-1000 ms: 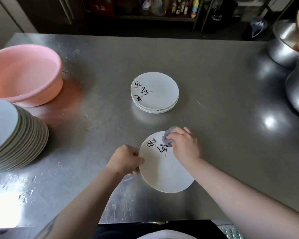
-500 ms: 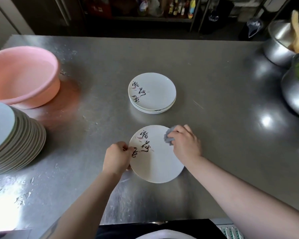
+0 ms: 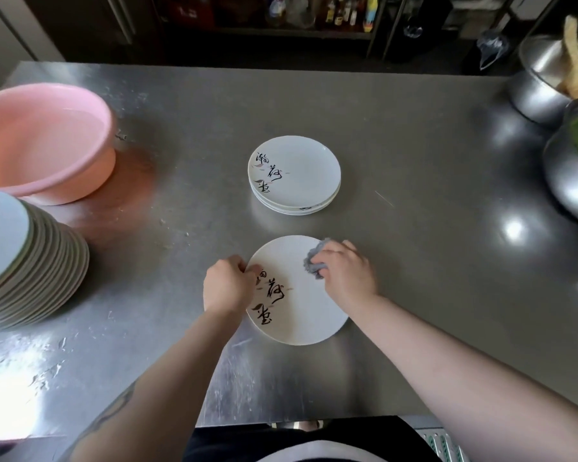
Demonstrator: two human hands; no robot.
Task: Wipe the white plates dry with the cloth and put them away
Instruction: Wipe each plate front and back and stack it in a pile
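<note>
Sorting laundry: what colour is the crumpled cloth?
Grey crumpled cloth, clearest in the head view.

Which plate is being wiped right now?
The single plate nearest the person, gripped by the left hand, cloth pressed on it; the small stack behind sits untouched.

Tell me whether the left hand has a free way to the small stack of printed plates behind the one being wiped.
Probably yes: the left hand grips the near plate, and only bare steel table lies before the stack.

plate [image 3: 309, 311] turned further anticlockwise, lettering now beside left hand [image 3: 227, 285], cloth [image 3: 315, 263] at upper rim
</note>
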